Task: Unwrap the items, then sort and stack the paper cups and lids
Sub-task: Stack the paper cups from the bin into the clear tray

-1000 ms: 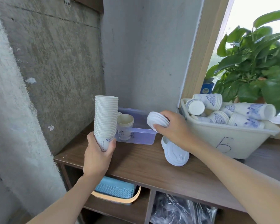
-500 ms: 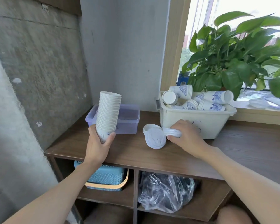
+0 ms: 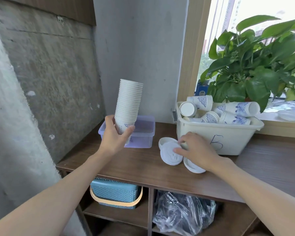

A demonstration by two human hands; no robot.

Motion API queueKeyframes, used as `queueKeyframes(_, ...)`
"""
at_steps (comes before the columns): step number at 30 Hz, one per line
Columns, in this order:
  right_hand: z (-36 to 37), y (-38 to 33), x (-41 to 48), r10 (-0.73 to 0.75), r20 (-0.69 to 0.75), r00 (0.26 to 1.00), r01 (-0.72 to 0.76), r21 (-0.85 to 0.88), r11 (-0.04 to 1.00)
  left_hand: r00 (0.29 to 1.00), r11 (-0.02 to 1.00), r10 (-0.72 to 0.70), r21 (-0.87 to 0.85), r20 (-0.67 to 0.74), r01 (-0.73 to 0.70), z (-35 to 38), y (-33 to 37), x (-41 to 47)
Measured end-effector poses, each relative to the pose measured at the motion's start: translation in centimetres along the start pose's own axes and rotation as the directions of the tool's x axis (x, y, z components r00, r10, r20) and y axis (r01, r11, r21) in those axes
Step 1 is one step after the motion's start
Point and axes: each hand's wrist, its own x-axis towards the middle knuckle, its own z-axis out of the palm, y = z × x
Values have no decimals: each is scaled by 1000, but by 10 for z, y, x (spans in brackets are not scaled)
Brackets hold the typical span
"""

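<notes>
I stand at a dark wooden shelf unit set in a corner of bare concrete walls, with a window to the right of it. On its top, against the back wall, sits a cream plastic bin marked with a handwritten character (it may be a "5"; I cannot read it surely). The bin holds several short stacks of blue-patterned paper cups lying on their sides. Behind the bin a leafy green plant stands at the window. Left of the bin, near the corner, rests a clear lidded plastic box. Below the bin, in the unit's open compartments, are a blue woven basket on the left and a crumpled clear plastic bag on the right.

My left hand is wrapped round the bottom of a tall stack of paper cups, fingers and thumb closed on it, holding it nearly upright in the air in front of the clear box. My right hand lies just in front of the bin, fingers loosely spread, their tips touching the white cup lids that lie on the wooden top; another lid peeks from under my palm. I cannot tell whether it grips any of them.
</notes>
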Motion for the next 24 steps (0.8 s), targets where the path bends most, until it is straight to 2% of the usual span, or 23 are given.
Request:
queueKeyframes(2,-2,-19,10,-42,-50,998,53,247,968,1000,1000,19,0,-2,-19,2,6,10)
queueKeyframes(6,-13,-70,40,-24,-70,997,62,608,792,998,998,59,-36,14,-59,11,12,30)
queueKeyframes(9,-18,-98,68,15,-50,999,27,744,668,991,993,112,-48,79,-109,19,15,39)
queueKeyframes(14,-1,-114,110,158,-139,978,33,843,537,969,990,137,-43,204,-131,21,8,59)
queueKeyframes(16,7,-112,123,159,-156,975,38,820,571,959,988,131,50,251,-148,11,-2,68)
queueKeyframes(18,15,-105,137,163,-173,971,29,766,642,963,954,108,247,247,-170,-2,-22,77)
queueKeyframes(21,33,-94,153,228,-202,953,-33,676,736,982,821,45,554,183,-141,-16,-52,86)
queueKeyframes(24,50,-85,162,291,-220,931,-125,556,822,982,707,-43,700,182,-99,-11,-70,83)
